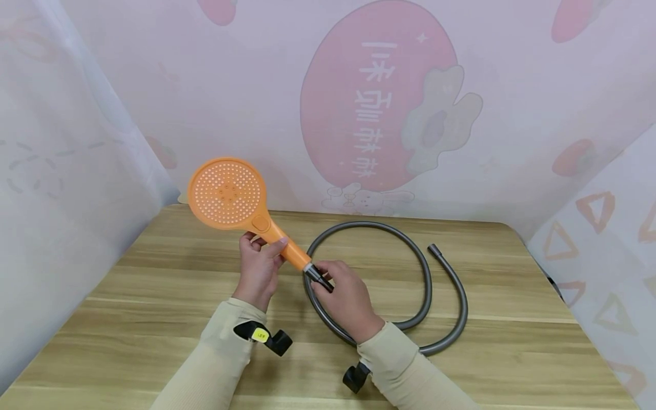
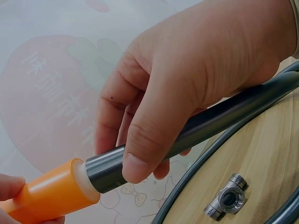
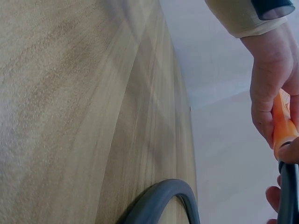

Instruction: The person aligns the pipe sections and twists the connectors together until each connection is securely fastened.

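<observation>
An orange shower head (image 1: 227, 192) is held up at the left by my left hand (image 1: 258, 270), its fingers and thumb around the handle and the spray face toward the head camera. My right hand (image 1: 347, 299) grips the dark grey shower hose (image 1: 369, 224) just behind its end connector (image 2: 106, 169). That connector meets the whitish collar (image 2: 85, 176) at the handle's lower end, in line with it. Seen from the right wrist, the handle (image 3: 281, 123) and the hose end also join between the two hands.
The rest of the hose loops over the wooden table (image 1: 517, 319), its other end fitting (image 1: 434, 250) lying at the right. A silver threaded tee fitting (image 2: 226, 198) lies beside the hose in the left wrist view. Printed curtains (image 1: 246, 102) stand behind the table.
</observation>
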Available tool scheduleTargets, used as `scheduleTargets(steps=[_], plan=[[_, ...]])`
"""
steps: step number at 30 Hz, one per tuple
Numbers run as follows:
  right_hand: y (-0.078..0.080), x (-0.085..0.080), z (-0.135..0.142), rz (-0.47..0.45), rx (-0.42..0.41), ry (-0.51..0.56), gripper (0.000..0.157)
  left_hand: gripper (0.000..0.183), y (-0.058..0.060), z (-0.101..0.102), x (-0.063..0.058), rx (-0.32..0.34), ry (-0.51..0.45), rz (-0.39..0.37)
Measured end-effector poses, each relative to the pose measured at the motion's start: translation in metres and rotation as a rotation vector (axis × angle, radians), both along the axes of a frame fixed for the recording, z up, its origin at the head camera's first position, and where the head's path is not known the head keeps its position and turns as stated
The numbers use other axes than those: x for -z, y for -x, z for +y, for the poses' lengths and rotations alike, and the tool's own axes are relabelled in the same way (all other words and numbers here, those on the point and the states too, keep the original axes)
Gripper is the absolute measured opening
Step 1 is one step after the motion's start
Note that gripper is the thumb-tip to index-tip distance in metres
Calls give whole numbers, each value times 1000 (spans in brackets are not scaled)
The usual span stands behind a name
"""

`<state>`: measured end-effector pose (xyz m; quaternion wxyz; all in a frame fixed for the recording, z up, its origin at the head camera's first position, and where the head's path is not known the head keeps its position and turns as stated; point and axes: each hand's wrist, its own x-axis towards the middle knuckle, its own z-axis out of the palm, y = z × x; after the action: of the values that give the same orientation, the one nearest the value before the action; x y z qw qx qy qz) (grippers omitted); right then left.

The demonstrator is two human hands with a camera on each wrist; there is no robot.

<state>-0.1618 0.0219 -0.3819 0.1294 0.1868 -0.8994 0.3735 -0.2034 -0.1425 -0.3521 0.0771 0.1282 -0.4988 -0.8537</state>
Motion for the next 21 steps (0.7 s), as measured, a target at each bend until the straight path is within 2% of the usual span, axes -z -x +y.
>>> scheduleTargets(steps=[12, 21], plan=[[-1, -1, 0, -4, -2, 5, 28, 64, 0, 0, 1, 0, -15, -1], [-2, -2, 1, -44, -8, 29, 26, 65, -2, 1, 1, 1, -4, 9]])
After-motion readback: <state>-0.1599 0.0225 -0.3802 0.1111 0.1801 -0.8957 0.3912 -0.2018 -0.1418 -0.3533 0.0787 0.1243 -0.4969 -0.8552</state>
